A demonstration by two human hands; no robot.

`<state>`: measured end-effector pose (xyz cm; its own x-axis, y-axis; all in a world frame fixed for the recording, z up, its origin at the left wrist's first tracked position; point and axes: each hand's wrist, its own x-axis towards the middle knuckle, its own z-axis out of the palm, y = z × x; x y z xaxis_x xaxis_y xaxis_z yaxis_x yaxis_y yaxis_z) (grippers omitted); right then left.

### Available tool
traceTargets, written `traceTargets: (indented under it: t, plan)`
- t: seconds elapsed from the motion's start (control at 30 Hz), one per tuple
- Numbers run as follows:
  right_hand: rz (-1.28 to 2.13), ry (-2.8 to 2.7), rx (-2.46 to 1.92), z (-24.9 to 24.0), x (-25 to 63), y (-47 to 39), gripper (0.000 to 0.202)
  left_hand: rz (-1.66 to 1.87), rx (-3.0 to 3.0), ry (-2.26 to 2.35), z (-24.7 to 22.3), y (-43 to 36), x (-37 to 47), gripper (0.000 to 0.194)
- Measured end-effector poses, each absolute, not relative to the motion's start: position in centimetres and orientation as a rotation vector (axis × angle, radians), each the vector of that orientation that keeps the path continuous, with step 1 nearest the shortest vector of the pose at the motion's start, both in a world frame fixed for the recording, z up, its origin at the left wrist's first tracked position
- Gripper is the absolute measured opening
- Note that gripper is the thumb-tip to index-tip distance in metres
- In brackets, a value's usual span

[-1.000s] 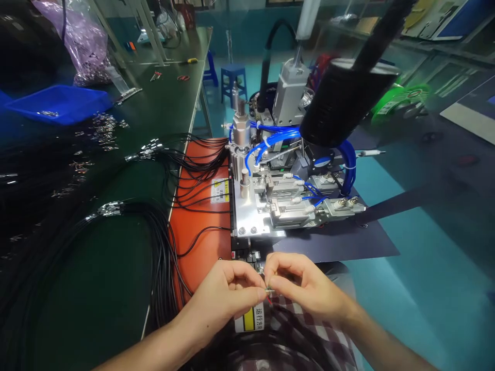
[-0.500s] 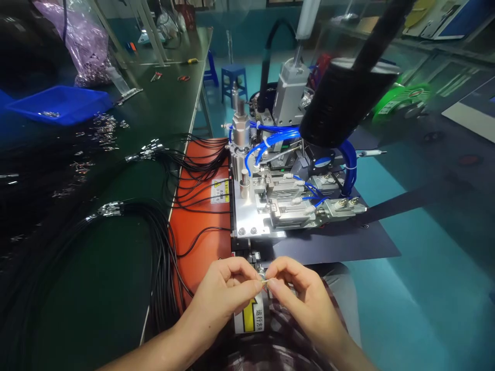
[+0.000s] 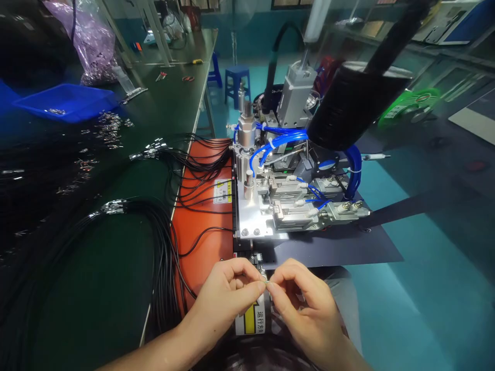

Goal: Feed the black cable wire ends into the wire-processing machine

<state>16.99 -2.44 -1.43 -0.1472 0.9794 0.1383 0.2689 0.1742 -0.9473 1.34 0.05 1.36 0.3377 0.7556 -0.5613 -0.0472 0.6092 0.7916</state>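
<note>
My left hand (image 3: 235,288) and my right hand (image 3: 303,301) meet in front of the machine, with thumbs and forefingers pinched closed tip to tip. Between the fingertips is a thin pale wire (image 3: 267,282), mostly hidden by the fingers. Just behind the fingertips are small metal parts at the machine's front. Below them a white and yellow label (image 3: 250,318) with a black arrow shows between my wrists.
The metal machine (image 3: 255,211) with blue air tubes (image 3: 288,136) stands ahead on a dark plate. Bundles of black cables (image 3: 160,257) lie across the orange surface (image 3: 201,226) and dark green table at left. A blue tray (image 3: 65,103) and loose metal parts sit further left. A black cylinder (image 3: 353,105) hangs above.
The pinched fingertips have come closer together, and less of the wire shows between them. The whole view has shifted slightly, with the machine a little further right.
</note>
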Motion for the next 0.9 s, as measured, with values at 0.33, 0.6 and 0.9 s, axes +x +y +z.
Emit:
traceTargets:
  t: [0.33,0.6,0.9]
  plan:
    - [1.338,-1.254,-1.295,-1.4,17.6,-2.0,0.015,0.588,0.774,1.102,1.1,0.1,1.5,0.012]
    - [1.743,-1.229,-1.251,-0.4,18.6,-0.4,0.021,0.573,0.874,1.124,1.5,-0.1,1.5,0.008]
    - [1.741,-1.539,-1.395,1.7,19.2,0.6,0.014,0.554,1.036,1.158,1.5,-0.7,1.7,0.006]
